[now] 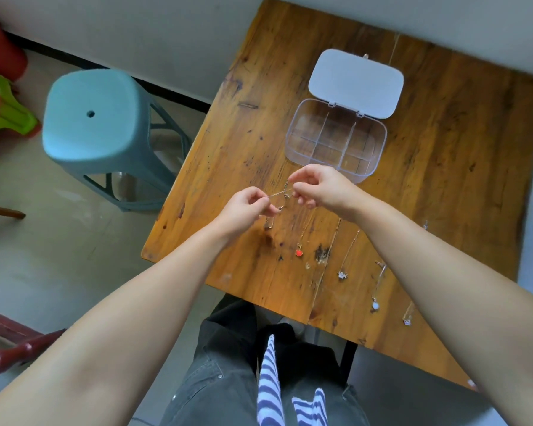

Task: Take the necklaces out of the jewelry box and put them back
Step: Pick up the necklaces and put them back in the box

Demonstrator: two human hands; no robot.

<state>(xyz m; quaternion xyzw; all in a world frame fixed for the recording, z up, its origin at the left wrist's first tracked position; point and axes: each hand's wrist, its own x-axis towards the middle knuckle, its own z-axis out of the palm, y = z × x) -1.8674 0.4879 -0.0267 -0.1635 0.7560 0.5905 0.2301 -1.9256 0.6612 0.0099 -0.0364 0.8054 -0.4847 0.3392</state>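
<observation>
A clear plastic jewelry box (293,139) stands open on the wooden table (443,149), its lid (356,83) folded back; the compartments look empty. My left hand (245,210) and my right hand (317,186) pinch a thin silver necklace (279,193) between them, stretched above the table just in front of the box. Several other necklaces lie in a row near the front edge: one with a red pendant (299,252), one with a silver flower pendant (342,274), one with a pale round pendant (375,305), and one (407,319) further right.
A teal plastic stool (96,118) stands left of the table. Green and red stools (3,109) sit at the far left, dark red wooden furniture (16,352) at lower left. My legs are under the table's front edge (259,299).
</observation>
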